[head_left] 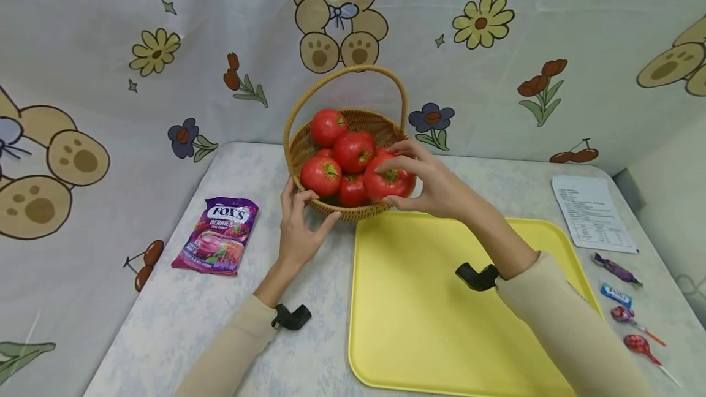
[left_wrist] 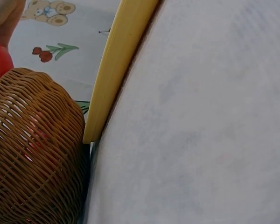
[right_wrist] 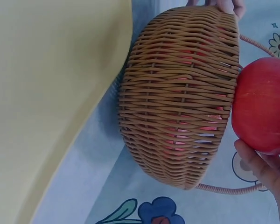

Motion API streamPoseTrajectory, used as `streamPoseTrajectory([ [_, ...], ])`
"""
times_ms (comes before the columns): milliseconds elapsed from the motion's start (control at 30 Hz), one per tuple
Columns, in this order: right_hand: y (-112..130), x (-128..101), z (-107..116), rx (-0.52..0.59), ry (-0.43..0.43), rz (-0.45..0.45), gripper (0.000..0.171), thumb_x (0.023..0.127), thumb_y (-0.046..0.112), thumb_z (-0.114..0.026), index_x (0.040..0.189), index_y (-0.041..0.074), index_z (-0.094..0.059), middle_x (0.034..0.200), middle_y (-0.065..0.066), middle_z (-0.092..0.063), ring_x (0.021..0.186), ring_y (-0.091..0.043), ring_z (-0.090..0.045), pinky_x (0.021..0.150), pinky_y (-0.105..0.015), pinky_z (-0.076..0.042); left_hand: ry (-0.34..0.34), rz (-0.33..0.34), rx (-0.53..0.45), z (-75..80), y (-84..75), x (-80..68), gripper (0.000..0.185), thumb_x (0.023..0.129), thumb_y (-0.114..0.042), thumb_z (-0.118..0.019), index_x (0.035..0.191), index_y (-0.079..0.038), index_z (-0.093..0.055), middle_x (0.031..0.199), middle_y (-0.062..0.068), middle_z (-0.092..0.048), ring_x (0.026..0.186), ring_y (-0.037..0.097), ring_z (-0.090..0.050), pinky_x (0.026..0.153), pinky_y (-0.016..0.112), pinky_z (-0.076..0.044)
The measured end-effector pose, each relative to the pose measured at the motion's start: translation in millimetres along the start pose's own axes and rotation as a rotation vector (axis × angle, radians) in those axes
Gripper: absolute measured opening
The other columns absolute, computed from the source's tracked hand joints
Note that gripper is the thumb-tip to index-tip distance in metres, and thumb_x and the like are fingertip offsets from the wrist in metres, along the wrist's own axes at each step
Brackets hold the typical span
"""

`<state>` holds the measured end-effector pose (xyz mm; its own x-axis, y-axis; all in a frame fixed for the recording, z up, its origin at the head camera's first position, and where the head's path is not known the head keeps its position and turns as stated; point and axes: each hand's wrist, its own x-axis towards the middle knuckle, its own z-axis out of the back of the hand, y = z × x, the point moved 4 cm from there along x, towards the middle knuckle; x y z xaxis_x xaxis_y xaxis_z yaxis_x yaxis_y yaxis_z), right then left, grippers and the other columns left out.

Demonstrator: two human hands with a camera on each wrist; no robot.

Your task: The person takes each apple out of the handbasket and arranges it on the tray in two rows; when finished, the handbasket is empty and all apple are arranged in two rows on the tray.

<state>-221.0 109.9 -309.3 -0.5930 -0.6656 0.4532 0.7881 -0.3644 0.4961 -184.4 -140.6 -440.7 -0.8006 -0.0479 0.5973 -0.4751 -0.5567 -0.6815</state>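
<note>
A wicker basket (head_left: pixel 353 214) with a tall handle stands at the table's back, filled with several red apples (head_left: pixel 322 176). My left hand (head_left: pixel 298 234) holds the basket's front left rim, and its fingers (right_wrist: pixel 228 5) show over that rim in the right wrist view. With thumb and fingers spread around it, my right hand (head_left: pixel 436 185) grips a large red apple (head_left: pixel 393 185) at the basket's right rim. In the right wrist view this apple (right_wrist: pixel 263 107) is just above the rim. The left wrist view shows the basket's woven side (left_wrist: pixel 37 149) but not the left hand.
A yellow tray (head_left: pixel 419 323) lies in front of the basket, to the right. Left of the basket is a purple candy bag (head_left: pixel 220 236). At the right edge are a printed white packet (head_left: pixel 592 213), wrapped candies (head_left: pixel 616 294) and two lollipops (head_left: pixel 638 343). A patterned cloth hangs behind.
</note>
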Motion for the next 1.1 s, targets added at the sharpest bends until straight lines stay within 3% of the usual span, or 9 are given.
streamPoseTrajectory([
  [200, 6, -20, 4, -0.015, -0.004, 0.005, 0.043, 0.075, 0.013, -0.085, 0.113, 0.018, -0.066, 0.131, -0.011, -0.049, 0.125, -0.025, -0.045, 0.091, -0.042, -0.051, -0.009, -0.013, 0.005, -0.3, 0.5, 1.1, 0.054, 0.085, -0.05, -0.073, 0.11, -0.007, -0.051, 0.155, 0.023, -0.023, 0.147, 0.034, -0.025, 0.101, 0.058, -0.044],
  [467, 7, -53, -2, 0.045, -0.04, -0.006, 0.049, 0.072, 0.009, -0.087, 0.115, 0.019, -0.066, 0.128, -0.01, -0.051, 0.122, -0.023, -0.046, 0.088, -0.02, -0.05, -0.012, -0.022, 0.005, -1.1, 0.3, 2.5, 0.056, 0.085, -0.054, -0.07, 0.109, -0.007, -0.051, 0.156, 0.024, -0.022, 0.149, 0.033, -0.02, 0.104, 0.057, -0.043],
  [867, -28, -95, -45, 0.154, 0.081, -0.194, 0.044, 0.08, 0.014, -0.083, 0.118, 0.023, -0.063, 0.13, -0.005, -0.047, 0.118, -0.018, -0.048, 0.085, -0.031, -0.055, -0.006, -0.005, 0.005, -0.6, 0.7, 1.0, 0.052, 0.085, -0.046, -0.074, 0.109, -0.008, -0.05, 0.157, 0.024, -0.021, 0.149, 0.032, -0.023, 0.104, 0.056, -0.043],
  [1100, -36, -103, -65, 0.201, 0.134, -0.214, 0.042, 0.08, 0.017, -0.083, 0.117, 0.021, -0.062, 0.13, -0.006, -0.046, 0.118, -0.019, -0.048, 0.088, -0.03, -0.054, 0.004, 0.004, -0.001, -0.6, -0.5, 1.0, 0.05, 0.085, -0.043, -0.076, 0.11, -0.008, -0.05, 0.157, 0.023, -0.019, 0.149, 0.032, -0.02, 0.105, 0.056, -0.041],
])
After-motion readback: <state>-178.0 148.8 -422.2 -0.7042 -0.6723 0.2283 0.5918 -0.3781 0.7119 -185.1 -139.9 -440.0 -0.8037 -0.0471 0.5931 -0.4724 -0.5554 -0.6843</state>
